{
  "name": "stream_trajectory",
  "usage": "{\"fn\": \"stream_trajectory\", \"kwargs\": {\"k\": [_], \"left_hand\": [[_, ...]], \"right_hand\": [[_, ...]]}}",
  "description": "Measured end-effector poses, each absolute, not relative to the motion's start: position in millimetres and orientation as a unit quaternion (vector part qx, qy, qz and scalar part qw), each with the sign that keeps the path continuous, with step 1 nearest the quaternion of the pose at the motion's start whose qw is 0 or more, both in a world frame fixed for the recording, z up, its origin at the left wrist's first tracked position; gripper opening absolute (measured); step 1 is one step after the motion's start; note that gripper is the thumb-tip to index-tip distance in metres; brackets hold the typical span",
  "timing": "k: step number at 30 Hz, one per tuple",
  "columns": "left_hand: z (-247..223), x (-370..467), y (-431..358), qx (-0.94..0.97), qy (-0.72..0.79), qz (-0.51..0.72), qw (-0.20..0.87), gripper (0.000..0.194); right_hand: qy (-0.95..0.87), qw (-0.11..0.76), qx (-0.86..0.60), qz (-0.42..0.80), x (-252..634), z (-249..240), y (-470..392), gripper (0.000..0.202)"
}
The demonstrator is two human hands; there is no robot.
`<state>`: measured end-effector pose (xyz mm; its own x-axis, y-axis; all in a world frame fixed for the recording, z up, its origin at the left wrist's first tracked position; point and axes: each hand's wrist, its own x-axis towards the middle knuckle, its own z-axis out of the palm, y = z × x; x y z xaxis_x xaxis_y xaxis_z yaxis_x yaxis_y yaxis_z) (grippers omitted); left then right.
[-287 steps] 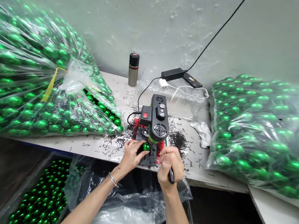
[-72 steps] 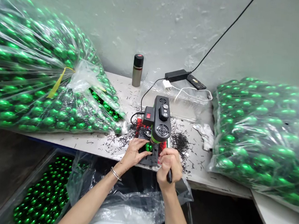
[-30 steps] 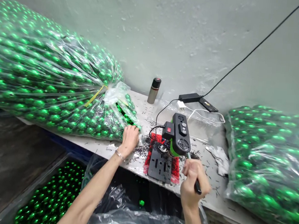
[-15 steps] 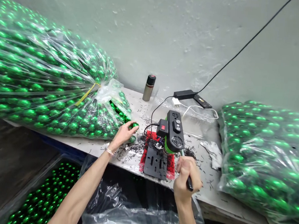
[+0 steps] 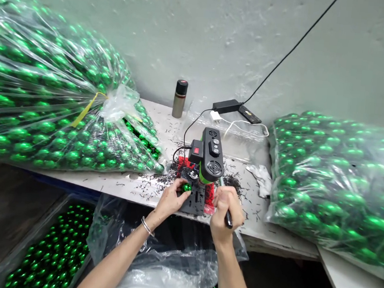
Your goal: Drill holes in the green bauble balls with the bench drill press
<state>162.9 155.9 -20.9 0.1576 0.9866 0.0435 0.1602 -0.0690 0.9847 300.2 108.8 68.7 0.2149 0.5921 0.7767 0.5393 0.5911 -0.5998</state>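
Note:
My left hand [image 5: 173,197] pinches a shiny green ball [image 5: 187,187] between thumb and fingers, over the slotted black base plate [image 5: 191,206] of a small bench drill press [image 5: 213,155]. The ball is just in front of the drill's chuck [image 5: 193,175]. My right hand [image 5: 228,211] is wrapped round the drill's lever handle [image 5: 228,219], whose black grip end sticks out below the fist. A red sheet [image 5: 209,200] lies under the base, with dark shavings [image 5: 232,180] scattered about it.
A tied clear bag of green balls [image 5: 45,116] fills the left, and another bag [image 5: 330,184] the right. Behind the drill stand a bottle [image 5: 179,100], a black power adapter [image 5: 228,106] and a phone [image 5: 250,115]. A bin of balls [image 5: 57,239] sits below the table edge.
My left hand has carried the green ball from the left bag's mouth rightward onto the drill base. My right hand still grips the lever. The whole view has shifted slightly.

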Motion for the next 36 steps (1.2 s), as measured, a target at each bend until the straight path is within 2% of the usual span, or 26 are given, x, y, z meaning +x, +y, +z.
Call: {"fn": "stream_trajectory", "kwargs": {"k": [6, 18, 23, 29, 36], "left_hand": [[-21, 170, 154, 0.663, 0.494, 0.404, 0.392, 0.028], [-47, 175, 155, 0.737, 0.441, 0.447, 0.25, 0.032], [-51, 175, 158, 0.749, 0.444, 0.434, 0.231, 0.032], [-53, 176, 158, 0.748, 0.446, 0.438, 0.224, 0.032], [-53, 175, 158, 0.754, 0.438, 0.439, 0.218, 0.034]], "right_hand": [[-0.625, 0.641, -0.445, 0.024, 300, 65, 108, 0.031], [-0.632, 0.634, -0.445, 0.01, 300, 61, 107, 0.029], [-0.633, 0.638, -0.438, 0.01, 303, 46, 108, 0.027], [-0.655, 0.638, -0.4, -0.06, 307, 8, 116, 0.027], [-0.625, 0.672, -0.392, -0.067, 302, -10, 121, 0.03]]}}
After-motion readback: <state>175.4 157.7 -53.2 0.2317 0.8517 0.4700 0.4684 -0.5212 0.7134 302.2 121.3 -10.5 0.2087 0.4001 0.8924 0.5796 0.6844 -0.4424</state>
